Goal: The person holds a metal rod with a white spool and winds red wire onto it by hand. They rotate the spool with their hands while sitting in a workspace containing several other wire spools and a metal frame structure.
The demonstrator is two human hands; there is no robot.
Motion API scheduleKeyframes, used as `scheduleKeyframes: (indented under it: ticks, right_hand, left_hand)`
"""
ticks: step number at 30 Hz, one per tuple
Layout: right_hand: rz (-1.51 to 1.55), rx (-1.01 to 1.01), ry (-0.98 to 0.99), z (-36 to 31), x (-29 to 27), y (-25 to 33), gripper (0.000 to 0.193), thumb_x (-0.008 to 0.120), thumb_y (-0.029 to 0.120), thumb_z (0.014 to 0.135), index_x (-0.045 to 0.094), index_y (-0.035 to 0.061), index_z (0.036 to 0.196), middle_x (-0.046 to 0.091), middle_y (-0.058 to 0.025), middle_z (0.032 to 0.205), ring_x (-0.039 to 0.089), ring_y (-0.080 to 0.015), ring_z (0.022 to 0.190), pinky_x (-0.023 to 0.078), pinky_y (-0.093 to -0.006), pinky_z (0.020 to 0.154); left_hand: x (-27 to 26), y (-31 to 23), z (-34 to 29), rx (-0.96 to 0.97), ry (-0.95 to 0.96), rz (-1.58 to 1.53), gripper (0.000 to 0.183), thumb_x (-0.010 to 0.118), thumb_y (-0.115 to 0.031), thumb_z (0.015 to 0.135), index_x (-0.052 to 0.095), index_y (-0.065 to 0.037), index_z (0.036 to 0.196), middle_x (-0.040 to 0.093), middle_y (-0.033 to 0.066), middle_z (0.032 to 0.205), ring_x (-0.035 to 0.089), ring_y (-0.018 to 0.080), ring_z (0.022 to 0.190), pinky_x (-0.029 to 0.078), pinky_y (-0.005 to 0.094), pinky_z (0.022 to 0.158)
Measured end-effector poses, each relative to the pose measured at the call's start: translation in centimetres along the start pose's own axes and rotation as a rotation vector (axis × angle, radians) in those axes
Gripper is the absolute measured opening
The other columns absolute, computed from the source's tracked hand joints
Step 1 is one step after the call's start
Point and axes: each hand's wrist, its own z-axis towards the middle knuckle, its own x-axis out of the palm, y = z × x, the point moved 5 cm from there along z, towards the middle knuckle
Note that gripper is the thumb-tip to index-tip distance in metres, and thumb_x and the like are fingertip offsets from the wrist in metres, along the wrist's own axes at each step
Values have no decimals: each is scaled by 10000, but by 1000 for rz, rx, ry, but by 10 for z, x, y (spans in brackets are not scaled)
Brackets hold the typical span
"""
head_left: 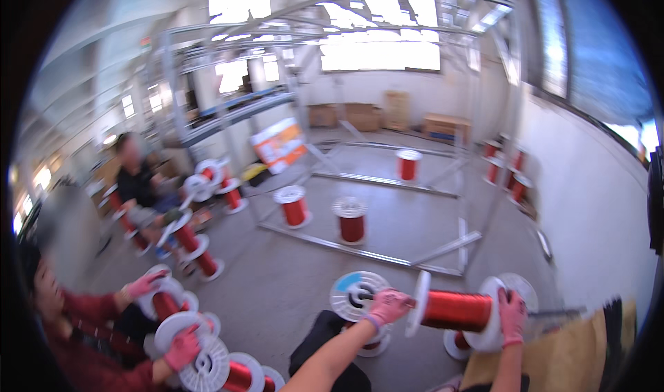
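A large spool of red wire with white flanges lies sideways between my hands, raised over the floor. My left hand, in a pink glove, has its fingers at the rim of the spool's left flange. On the other end, my right hand, also gloved in pink, is closed over the right flange. Below my left hand stands an upright spool with a white top and a blue patch on it. Another white flange shows behind my right hand, partly hidden.
A metal frame stands ahead, with red spools in and around it. Beside me at left, a co-worker's pink-gloved hands rest on spools. Farther left sits another person. Brown cardboard is at lower right, near the white wall.
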Motion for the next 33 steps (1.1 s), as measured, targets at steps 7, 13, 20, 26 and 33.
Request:
scheduleKeyframes:
  ticks: [7,13,20,26,33]
  right_hand:
    - [44,40,-125,-56,27,-59,355,559,298,962,603,-53,981,626,-212,848,597,-342,765,477,-405,704]
    - [10,-57,113,-132,67,-147,503,558,512,914,676,67,1116,675,-212,1057,631,-272,1020,481,-383,892]
    - [229,58,0,-8,7,-14,396,510,330,986,620,-28,1115,634,-213,1107,614,-358,1007,461,-417,884]
    - [98,-31,-213,-47,5,-12,324,605,282,948,564,6,784,555,-155,692,547,-277,629,397,-407,587]
    - [-173,61,73,-151,54,-119,259,586,229,928,611,-5,819,618,-218,811,607,-393,805,460,-472,697]
  left_hand:
    - [-5,-2,-3,0,-42,-92,318,505,-401,929,708,-164,869,696,73,819,648,271,873,452,386,890]
    - [-8,2,-6,-24,-59,-110,348,503,-410,925,689,-138,812,696,85,804,643,302,866,451,397,891]
    - [-15,5,-9,-35,-36,-50,367,494,-427,929,703,-138,842,702,75,840,644,295,876,449,388,898]
    - [-3,-1,-3,7,-26,-97,263,537,-394,904,733,-219,902,716,28,880,661,227,917,464,371,910]
    - [-11,-4,-4,-15,23,-31,350,474,-431,946,705,-170,917,717,45,903,664,233,938,419,390,978]
